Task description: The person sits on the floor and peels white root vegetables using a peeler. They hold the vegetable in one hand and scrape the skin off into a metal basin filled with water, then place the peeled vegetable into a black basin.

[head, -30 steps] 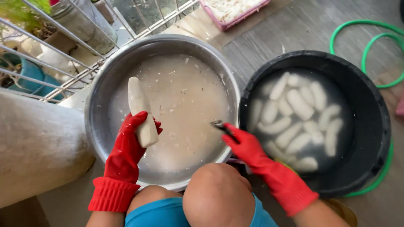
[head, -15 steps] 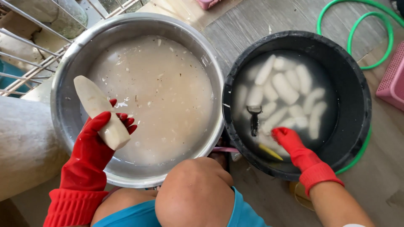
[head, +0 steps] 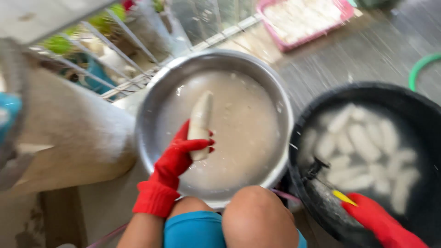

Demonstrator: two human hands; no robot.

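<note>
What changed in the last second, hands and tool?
The right hand carried the yellow-handled peeler from the metal basin to the black tub, where it now rests at the near rim. The left hand keeps its grip on the peeled white root over the milky water.

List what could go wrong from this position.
The left hand grips a wet, pale peeled root over the metal basin; it might slip and splash the cloudy water. The right hand holds a peeler at the black tub rim, where it could drop in.
</note>
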